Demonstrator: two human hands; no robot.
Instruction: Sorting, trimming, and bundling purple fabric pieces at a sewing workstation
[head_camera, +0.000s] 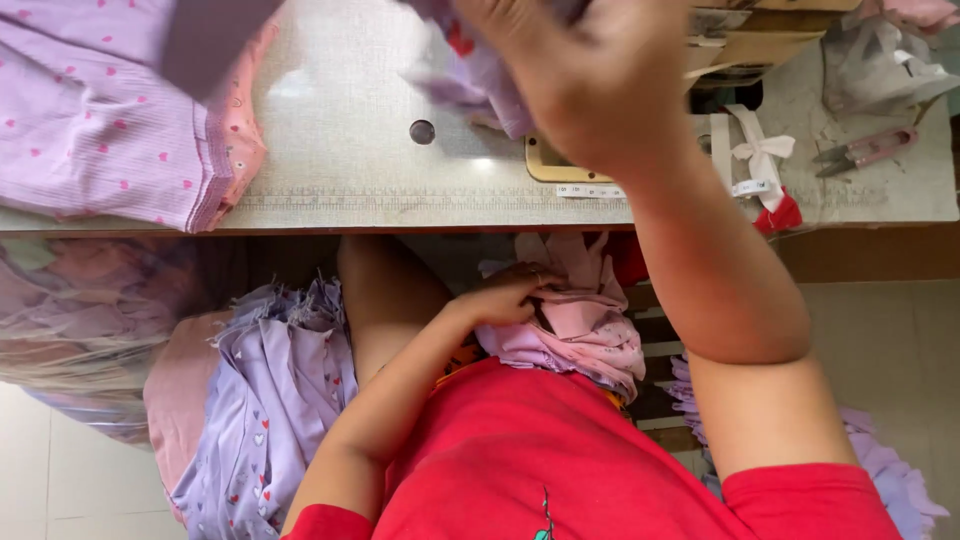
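Right hand (590, 85) gripping lilac cloth (470, 80) at twelve o'clock on table (340, 150); left hand (505, 295) pinching pink fabric (585, 325) (lap level, six o'clock).

Right hand (590, 80) raised over table (350, 150), gripping lilac cloth (470, 80). Left hand (505, 295) below table edge, fingers on pink pieces (585, 335) in lap. Lilac heart-print stack (100, 120) at table's left; snips (865, 150) far right.

Bright daylight, tabletop glare, raised hand blurred
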